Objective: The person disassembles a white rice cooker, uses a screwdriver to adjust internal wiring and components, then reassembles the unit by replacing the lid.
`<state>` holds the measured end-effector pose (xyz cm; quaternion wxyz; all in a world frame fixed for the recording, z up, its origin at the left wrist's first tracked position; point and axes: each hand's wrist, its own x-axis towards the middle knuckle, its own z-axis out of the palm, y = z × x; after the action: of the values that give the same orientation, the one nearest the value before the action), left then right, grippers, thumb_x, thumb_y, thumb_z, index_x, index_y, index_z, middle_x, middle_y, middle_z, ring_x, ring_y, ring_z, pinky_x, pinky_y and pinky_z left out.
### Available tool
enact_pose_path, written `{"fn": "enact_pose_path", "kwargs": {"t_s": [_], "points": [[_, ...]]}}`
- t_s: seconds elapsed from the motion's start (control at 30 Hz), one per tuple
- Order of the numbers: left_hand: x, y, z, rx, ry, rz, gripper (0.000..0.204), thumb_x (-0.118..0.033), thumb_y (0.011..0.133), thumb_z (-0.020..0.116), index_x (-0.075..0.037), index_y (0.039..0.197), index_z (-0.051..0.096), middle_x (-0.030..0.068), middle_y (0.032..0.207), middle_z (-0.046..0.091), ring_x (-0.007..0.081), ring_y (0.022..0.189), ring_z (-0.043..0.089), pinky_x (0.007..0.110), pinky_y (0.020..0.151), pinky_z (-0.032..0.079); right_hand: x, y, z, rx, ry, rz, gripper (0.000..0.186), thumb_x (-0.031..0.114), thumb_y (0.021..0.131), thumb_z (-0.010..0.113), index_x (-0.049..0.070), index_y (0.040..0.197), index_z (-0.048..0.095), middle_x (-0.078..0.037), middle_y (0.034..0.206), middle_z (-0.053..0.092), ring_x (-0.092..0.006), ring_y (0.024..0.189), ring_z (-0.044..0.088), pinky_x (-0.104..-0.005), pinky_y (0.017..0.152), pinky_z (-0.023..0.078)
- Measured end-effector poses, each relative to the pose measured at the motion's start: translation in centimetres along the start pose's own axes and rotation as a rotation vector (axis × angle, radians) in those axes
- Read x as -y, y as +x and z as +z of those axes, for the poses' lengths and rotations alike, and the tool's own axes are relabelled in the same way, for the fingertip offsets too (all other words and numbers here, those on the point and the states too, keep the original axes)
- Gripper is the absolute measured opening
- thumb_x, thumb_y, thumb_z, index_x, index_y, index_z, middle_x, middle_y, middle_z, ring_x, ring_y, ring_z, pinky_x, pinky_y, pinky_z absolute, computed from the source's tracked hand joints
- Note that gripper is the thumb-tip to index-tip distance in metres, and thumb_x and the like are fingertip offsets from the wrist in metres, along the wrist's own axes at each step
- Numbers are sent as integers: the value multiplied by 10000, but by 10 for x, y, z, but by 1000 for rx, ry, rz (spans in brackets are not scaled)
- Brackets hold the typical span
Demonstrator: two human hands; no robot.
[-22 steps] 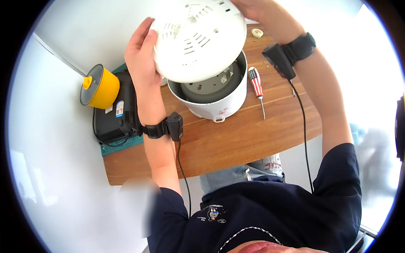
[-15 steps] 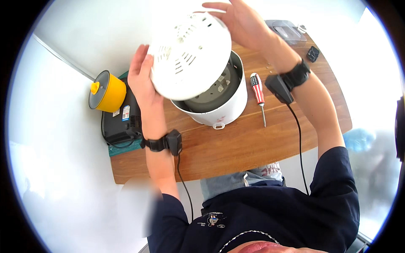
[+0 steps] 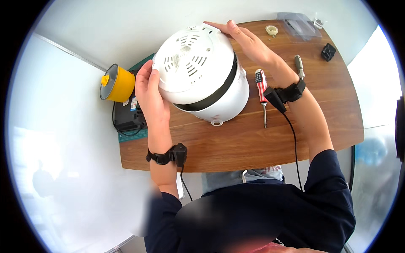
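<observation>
A round white base cover (image 3: 198,63) with rings of vent slots lies over the open end of a white rice cooker body (image 3: 225,107). A dark band of the inside shows between cover and body along the near right side. My left hand (image 3: 152,95) grips the cover's left rim, its thumb on top and its fingers at the edge. At the far right rim, my right hand (image 3: 253,46) holds the cover with fingers stretched along its back edge and the thumb raised. Parts of the fingers behind the rim are hidden.
Right of the cooker lies a red, white and blue screwdriver (image 3: 261,90), with a grey-handled tool (image 3: 299,66) beyond it. Farther back are a small cream round part (image 3: 272,30), a clear plastic tray (image 3: 297,26) and a black object (image 3: 328,52). A yellow pot (image 3: 120,85) tops a black appliance (image 3: 128,116) at left.
Both hands have brought the cover down onto the cooker body, covering the grey inside that showed before. The view has shifted, and the grey-handled tool and cream part now show.
</observation>
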<state>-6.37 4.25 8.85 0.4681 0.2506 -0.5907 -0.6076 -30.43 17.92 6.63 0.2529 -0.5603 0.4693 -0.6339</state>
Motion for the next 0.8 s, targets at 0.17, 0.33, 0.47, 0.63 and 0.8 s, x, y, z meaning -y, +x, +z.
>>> {"fn": "enact_pose_path", "kwargs": {"t_s": [0.17, 0.33, 0.47, 0.63, 0.8], "points": [[4, -20, -4, 138, 383, 91, 439, -92, 1036, 571, 58, 1442, 490, 213, 1428, 566, 235, 1298, 567, 359, 1109, 443, -28, -11, 5, -18, 118, 60, 759, 587, 1113, 277, -17, 1525, 478, -207, 1384, 624, -275, 1301, 576, -359, 1124, 439], [19, -16, -9, 164, 397, 103, 478, -164, 1056, 560, 61, 1470, 474, 189, 1426, 573, 227, 1305, 556, 357, 1114, 432, -42, -13, 6, -50, 101, 119, 726, 580, 1109, 317, 0, 1499, 518, -187, 1323, 645, -273, 1260, 591, -356, 1097, 449], [40, -21, -13, 140, 169, 178, 553, -301, 1090, 485, 71, 1496, 435, 202, 1476, 529, 254, 1349, 528, 387, 1137, 420, -46, -14, 16, -143, 6, 16, 689, 551, 1110, 357, -8, 1467, 544, -184, 1381, 580, -270, 1289, 558, -368, 1113, 428], [63, -28, -12, 127, 142, 345, 644, -430, 1086, 397, 71, 1490, 417, 237, 1509, 460, 304, 1373, 486, 433, 1160, 390, -48, -15, 24, -173, 94, 56, 666, 536, 1108, 381, -3, 1463, 547, -174, 1415, 539, -270, 1317, 537, -371, 1122, 416], [67, -33, -6, 102, 104, 385, 637, -432, 1080, 374, 62, 1478, 432, 222, 1463, 505, 295, 1345, 519, 423, 1138, 420, -48, -18, 30, -184, 208, 87, 638, 515, 1108, 407, 5, 1463, 551, -146, 1373, 600, -221, 1262, 572, -337, 1089, 442]]}}
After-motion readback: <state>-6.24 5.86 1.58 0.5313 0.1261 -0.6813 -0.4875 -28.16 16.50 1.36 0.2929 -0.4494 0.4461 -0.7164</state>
